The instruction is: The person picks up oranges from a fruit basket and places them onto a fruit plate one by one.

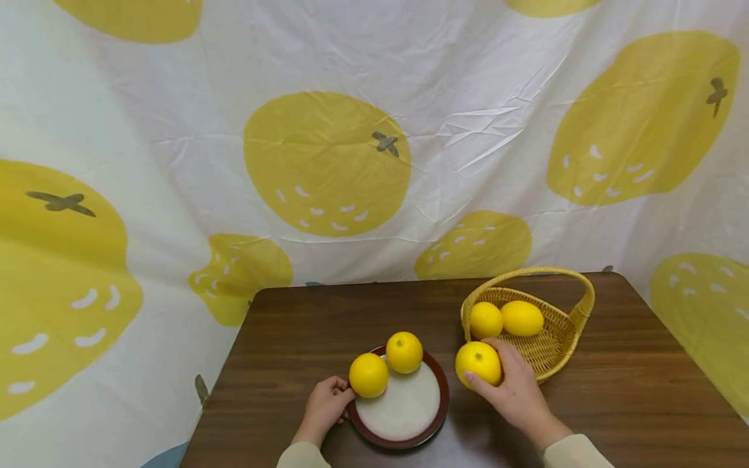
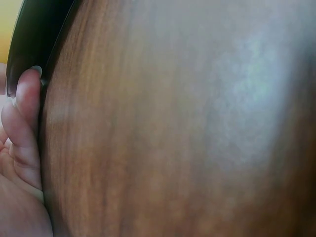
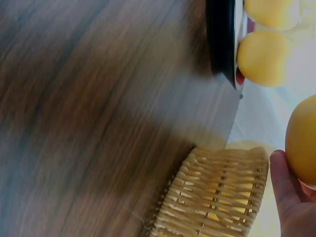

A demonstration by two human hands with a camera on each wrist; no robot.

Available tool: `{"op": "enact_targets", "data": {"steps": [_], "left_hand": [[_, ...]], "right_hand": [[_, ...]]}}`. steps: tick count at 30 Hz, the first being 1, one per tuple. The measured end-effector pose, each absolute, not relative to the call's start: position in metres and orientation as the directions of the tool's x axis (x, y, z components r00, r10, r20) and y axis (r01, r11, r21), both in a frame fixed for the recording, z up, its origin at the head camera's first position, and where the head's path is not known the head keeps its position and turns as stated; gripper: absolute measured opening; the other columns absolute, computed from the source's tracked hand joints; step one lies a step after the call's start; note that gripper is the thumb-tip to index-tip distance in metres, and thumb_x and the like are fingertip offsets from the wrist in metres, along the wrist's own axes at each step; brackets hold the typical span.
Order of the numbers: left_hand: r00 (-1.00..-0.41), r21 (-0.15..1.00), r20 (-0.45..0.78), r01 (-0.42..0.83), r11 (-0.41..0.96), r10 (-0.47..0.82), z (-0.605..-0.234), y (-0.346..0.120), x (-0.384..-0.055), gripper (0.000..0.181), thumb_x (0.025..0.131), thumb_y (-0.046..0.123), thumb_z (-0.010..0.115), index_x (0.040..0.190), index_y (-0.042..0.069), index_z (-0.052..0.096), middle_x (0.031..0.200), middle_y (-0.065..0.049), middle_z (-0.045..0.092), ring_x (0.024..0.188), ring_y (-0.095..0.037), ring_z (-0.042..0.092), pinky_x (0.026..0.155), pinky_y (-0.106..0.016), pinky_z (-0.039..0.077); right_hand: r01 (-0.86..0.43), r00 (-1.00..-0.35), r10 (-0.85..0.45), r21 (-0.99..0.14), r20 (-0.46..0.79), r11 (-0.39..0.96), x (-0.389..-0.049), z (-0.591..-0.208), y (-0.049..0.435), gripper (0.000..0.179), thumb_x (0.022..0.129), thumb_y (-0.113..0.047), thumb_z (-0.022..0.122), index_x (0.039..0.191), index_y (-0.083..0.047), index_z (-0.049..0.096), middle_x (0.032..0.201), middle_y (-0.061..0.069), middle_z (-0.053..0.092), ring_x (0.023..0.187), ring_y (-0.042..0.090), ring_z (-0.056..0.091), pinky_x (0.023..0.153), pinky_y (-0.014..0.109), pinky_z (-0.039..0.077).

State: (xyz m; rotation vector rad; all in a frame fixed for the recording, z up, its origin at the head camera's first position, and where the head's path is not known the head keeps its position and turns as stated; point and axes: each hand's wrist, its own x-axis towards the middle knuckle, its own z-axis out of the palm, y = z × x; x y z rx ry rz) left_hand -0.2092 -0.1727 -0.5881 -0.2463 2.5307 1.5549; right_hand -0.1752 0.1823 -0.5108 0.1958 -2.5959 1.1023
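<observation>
My right hand [image 1: 515, 390] holds a round yellow citrus fruit [image 1: 478, 364], thumb on its near side and fingers behind it. That fruit is up off the table, between the plate and the front left of the wicker basket [image 1: 564, 354]. In the right wrist view the held fruit [image 3: 303, 140] shows at the right edge, beyond the basket's wall. My left hand [image 1: 326, 404] grips the left rim of a round plate [image 1: 404, 416], white with a dark red-brown rim. Two yellow citrus fruits [image 1: 368, 375] sit on the plate's far left part.
Inside the basket lie two more yellow citrus fruits [image 1: 523, 318], one rounder, one longer. The basket's tall handle [image 1: 535, 272] arches over it. A dark wooden table [image 1: 632, 364] bears everything, and a white cloth with printed yellow fruit [image 1: 456, 143] hangs behind.
</observation>
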Motion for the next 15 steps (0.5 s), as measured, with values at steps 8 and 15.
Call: {"op": "enact_targets", "data": {"steps": [8,15], "left_hand": [[-0.974,0.867,-0.22,-0.219,0.448,-0.051,-0.589,-0.172,-0.208,0.022,0.088,0.022,0.071,0.095,0.002,0.066,0.064,0.003,0.056,0.051,-0.01,0.054,0.046,-0.025,0.05],[-0.972,0.865,-0.225,-0.228,0.446,-0.06,-0.588,-0.172,-0.209,0.022,0.087,0.022,0.071,0.094,0.002,0.066,0.063,0.002,0.057,0.05,-0.011,0.054,0.046,-0.025,0.05]], "right_hand": [[-0.258,-0.949,-0.048,-0.681,0.311,0.686,-0.173,-0.516,0.176,0.064,0.08,-0.038,0.081,0.132,-0.01,0.055,0.124,0.007,0.062,0.101,0.02,0.057,0.083,0.041,0.046],[-0.236,-0.966,-0.085,-0.704,0.243,0.67,-0.173,-0.519,0.17,0.069,0.081,-0.041,0.079,0.135,-0.009,0.052,0.13,0.009,0.06,0.105,0.021,0.058,0.087,0.043,0.049]]}}
